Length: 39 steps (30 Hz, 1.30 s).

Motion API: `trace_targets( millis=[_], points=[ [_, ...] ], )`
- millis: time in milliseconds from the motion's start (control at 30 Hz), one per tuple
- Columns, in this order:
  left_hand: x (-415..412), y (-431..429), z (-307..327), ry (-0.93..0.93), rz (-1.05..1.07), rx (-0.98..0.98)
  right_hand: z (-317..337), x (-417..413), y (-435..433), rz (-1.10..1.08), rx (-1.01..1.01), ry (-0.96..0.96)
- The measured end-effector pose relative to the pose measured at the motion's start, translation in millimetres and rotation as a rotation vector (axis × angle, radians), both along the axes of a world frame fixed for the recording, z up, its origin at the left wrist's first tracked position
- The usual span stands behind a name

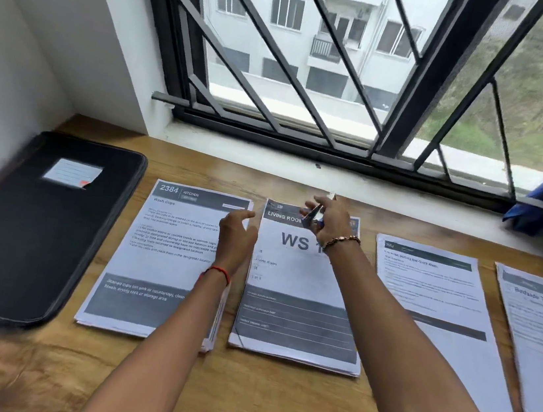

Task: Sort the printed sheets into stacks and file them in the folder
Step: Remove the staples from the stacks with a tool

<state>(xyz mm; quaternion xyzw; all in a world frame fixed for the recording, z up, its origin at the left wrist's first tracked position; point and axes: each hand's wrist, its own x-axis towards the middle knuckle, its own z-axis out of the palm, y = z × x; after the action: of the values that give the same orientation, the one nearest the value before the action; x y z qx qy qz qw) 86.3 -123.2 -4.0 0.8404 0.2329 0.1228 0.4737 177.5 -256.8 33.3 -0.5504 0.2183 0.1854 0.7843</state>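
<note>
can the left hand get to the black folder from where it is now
Probably yes. The left hand hovers open over the kitchen stack, and the closed black folder lies just beyond that stack's left edge, with nothing standing between them on the table.

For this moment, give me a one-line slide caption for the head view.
Four paper stacks beside a closed black folder; right hand holds a small clip over the second.

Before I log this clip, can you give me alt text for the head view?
Two bare hands hover over paper stacks on a wooden desk below a barred window: the right hand pinches a small clip-like object above the Living Room stack, the left hand is open beside the Kitchen stack. A closed black folder lies far left.
</note>
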Motion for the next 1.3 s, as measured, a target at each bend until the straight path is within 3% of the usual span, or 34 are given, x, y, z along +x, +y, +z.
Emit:
trace_targets(
  millis=[233,533,667,800,933,1100,1300],
  points=[
    [-65.5,24.3,10.8,-0.025,-0.060,0.117,2.9,-74.9,14.0,0.008,-0.093,-0.023],
    [-145.6,76.0,9.3,0.070,-0.061,0.127,-12.6,-135.7,53.5,0.090,-0.206,-0.035],
    [-157.8,99.7,9.7,0.093,-0.053,0.113,-16.8,-140.0,71.9,0.102,-0.398,-0.124],
    [-152.3,119.8,7.5,0.106,-0.070,0.105,-16.8,-137.7,85.3,0.110,-0.613,-0.251],
    [-128.7,144.5,1.3,0.149,-0.121,0.083,-19.9,-122.8,99.1,0.096,-0.705,-0.280],
    [-89.0,174.9,-4.9,0.221,-0.193,0.025,-24.2,-96.7,115.6,0.001,-0.649,-0.231],
    [-53.7,205.9,-17.6,0.235,-0.236,-0.018,-29.3,-77.4,123.2,-0.161,-0.738,-0.162]
  ],
)
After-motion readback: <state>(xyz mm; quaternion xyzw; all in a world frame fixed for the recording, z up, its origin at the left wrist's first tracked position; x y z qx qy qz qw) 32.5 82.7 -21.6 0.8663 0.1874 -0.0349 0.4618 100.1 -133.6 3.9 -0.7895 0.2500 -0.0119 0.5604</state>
